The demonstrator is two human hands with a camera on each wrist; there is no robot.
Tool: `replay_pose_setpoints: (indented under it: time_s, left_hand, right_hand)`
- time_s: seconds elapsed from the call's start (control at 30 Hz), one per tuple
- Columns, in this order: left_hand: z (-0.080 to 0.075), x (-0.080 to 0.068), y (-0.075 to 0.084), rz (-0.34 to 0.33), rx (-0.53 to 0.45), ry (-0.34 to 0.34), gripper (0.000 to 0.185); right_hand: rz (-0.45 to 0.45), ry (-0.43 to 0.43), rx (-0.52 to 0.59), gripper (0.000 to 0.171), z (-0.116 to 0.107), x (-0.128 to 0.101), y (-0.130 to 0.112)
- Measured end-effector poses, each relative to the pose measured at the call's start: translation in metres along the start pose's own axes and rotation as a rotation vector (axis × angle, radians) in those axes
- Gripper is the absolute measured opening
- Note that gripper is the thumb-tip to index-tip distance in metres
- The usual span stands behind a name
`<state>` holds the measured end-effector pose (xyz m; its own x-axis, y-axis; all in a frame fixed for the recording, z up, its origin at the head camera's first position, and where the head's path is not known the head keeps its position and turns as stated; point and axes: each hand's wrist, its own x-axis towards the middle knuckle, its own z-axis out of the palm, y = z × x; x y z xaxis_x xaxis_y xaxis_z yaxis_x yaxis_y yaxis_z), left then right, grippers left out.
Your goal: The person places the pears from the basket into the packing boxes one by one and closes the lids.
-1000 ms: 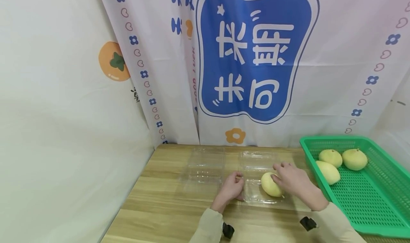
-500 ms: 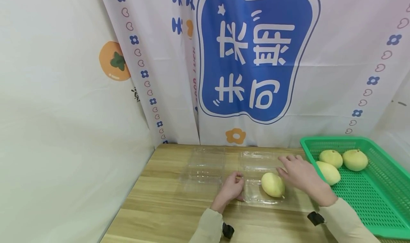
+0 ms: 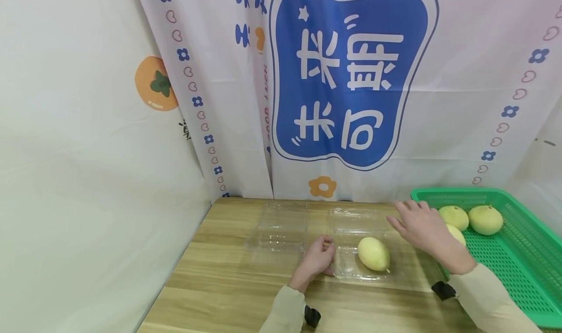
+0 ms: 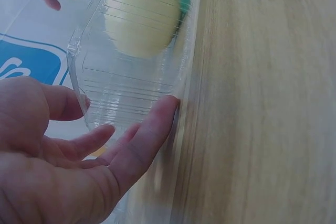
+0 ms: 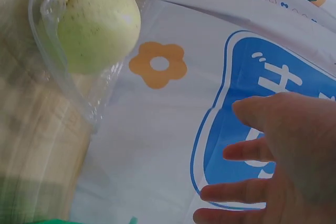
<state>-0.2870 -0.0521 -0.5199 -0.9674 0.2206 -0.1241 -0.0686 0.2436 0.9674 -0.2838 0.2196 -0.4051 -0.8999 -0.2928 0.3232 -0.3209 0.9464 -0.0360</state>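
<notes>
A pale yellow pear (image 3: 373, 254) lies in the front tray of a hinged clear plastic container (image 3: 357, 276), whose lid half lies unfolded behind it. My left hand (image 3: 319, 256) holds the container's left edge. In the left wrist view the left hand's fingertips (image 4: 168, 103) meet its end wall and rim. My right hand (image 3: 423, 228) hovers right of the container, beside the green basket, with fingers extended and nothing in them. Brown specks mark the pear (image 5: 97, 22) in the right wrist view, where my right hand (image 5: 283, 156) shows spread, well apart from it.
Another clear plastic container (image 3: 283, 225) lies unfolded on the left part of the wooden table (image 3: 210, 284). The green basket (image 3: 537, 269) at the right contains several pears (image 3: 486, 219). A printed cloth (image 3: 461, 79) hangs behind the table.
My right hand has come off the pear and moved right and slightly back toward the green basket. The pear stays in the container. My left hand has kept its place.
</notes>
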Motion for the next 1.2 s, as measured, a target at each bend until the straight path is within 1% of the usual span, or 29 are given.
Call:
replay_pose_setpoints:
  time_s: [0.17, 0.37, 0.5, 0.67, 0.87, 1.1, 1.2]
  left_hand:
    - [-0.001, -0.001, 0.001, 0.003, -0.004, 0.000, 0.035]
    - [-0.001, -0.002, 0.002, 0.007, -0.004, -0.003, 0.035]
    - [-0.001, -0.002, 0.001, 0.004, -0.002, 0.001, 0.035]
    - [0.000, -0.002, 0.000, 0.013, -0.005, 0.004, 0.035]
    - [0.000, -0.001, -0.001, 0.014, -0.012, 0.005, 0.035]
    - [0.000, -0.001, 0.000, 0.015, -0.013, 0.001, 0.035]
    - [0.000, -0.002, 0.000, 0.008, -0.020, 0.001, 0.036]
  right_hand:
    - [0.027, -0.026, 0.015, 0.053, -0.008, 0.002, 0.013]
    - [0.054, -0.042, 0.010, 0.056, -0.014, 0.004, 0.030]
    - [0.074, -0.055, 0.021, 0.059, -0.015, 0.005, 0.036]
    - [0.073, -0.064, 0.037, 0.061, -0.017, 0.008, 0.044]
    - [0.080, -0.077, 0.045, 0.063, -0.014, 0.012, 0.058]
    - [0.113, -0.159, 0.101, 0.063, -0.009, 0.015, 0.081]
    - [0.110, -0.182, 0.118, 0.063, -0.006, 0.016, 0.090]
